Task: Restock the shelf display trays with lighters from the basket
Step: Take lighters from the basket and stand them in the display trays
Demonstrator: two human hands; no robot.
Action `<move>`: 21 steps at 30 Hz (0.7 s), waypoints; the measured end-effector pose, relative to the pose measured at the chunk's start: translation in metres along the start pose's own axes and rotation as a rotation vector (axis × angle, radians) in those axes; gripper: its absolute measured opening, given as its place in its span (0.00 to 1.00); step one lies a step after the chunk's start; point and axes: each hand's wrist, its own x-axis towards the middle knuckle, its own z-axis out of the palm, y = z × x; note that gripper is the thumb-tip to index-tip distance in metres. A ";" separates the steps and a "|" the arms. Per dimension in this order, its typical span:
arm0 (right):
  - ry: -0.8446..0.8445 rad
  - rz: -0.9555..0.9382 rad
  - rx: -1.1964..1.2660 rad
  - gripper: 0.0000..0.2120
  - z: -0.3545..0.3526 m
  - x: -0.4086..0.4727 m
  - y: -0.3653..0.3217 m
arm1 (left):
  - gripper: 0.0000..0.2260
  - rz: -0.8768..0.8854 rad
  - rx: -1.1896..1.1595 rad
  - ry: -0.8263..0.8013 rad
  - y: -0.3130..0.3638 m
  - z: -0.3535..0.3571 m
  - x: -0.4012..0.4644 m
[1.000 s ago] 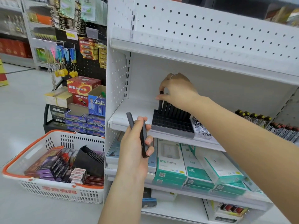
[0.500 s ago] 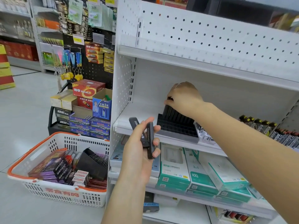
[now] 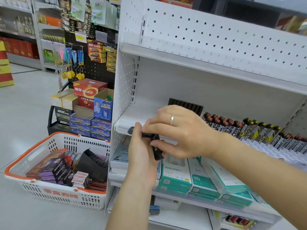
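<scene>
So the black lighters (image 3: 155, 147) sit dead centre of the frame, a small bunch gripped in the left hand (image 3: 142, 156), and the right hand (image 3: 179, 131) comes in from the right with thumb and fingers pinching one of them. Just behind the hands, the black display tray (image 3: 186, 104) with its row of upright lighters stands on the white shelf (image 3: 137, 115), with patterned lighter rows (image 3: 249, 128) off to its right. Lower left on the floor there's the orange-rimmed basket (image 3: 54, 193) full of boxes.
</scene>
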 end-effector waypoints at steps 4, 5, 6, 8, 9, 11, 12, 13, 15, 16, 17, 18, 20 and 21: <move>0.141 0.086 -0.090 0.09 0.007 -0.003 0.007 | 0.26 -0.022 0.036 -0.007 -0.002 0.000 0.000; 0.187 0.174 -0.126 0.10 0.006 -0.002 0.013 | 0.27 -0.027 0.033 -0.003 -0.001 0.000 -0.001; 0.226 0.279 -0.180 0.11 0.004 -0.001 0.020 | 0.27 -0.030 0.040 0.005 -0.001 -0.001 -0.001; 0.240 0.493 -0.318 0.11 0.001 0.003 0.038 | 0.22 -0.031 0.085 0.024 0.000 -0.002 -0.001; 0.208 0.584 -0.377 0.11 0.000 0.004 0.046 | 0.19 -0.027 0.109 0.028 0.000 -0.003 -0.002; 0.105 0.725 -0.435 0.11 0.001 0.006 0.059 | 0.16 -0.017 0.140 0.024 0.002 -0.005 -0.002; 0.053 0.764 -0.446 0.11 0.003 0.009 0.063 | 0.15 -0.013 0.147 0.021 0.003 -0.006 -0.003; 0.001 0.784 -0.457 0.12 0.006 0.013 0.066 | 0.14 -0.007 0.149 0.020 0.005 -0.006 -0.003; -0.113 0.784 -0.492 0.14 0.012 0.021 0.072 | 0.13 0.001 0.149 0.021 0.007 -0.008 -0.004; -0.186 0.780 -0.515 0.15 0.015 0.024 0.075 | 0.13 0.004 0.144 0.023 0.008 -0.009 -0.004; -0.257 0.777 -0.534 0.16 0.018 0.027 0.077 | 0.13 0.005 0.138 0.026 0.010 -0.010 -0.004; -0.313 0.776 -0.544 0.16 0.021 0.029 0.080 | 0.13 0.009 0.133 0.032 0.011 -0.011 -0.004; -0.386 0.778 -0.535 0.16 0.027 0.031 0.083 | 0.13 0.019 0.120 0.047 0.014 -0.013 -0.003; -0.412 0.785 -0.521 0.15 0.030 0.030 0.083 | 0.14 0.025 0.108 0.050 0.015 -0.013 -0.002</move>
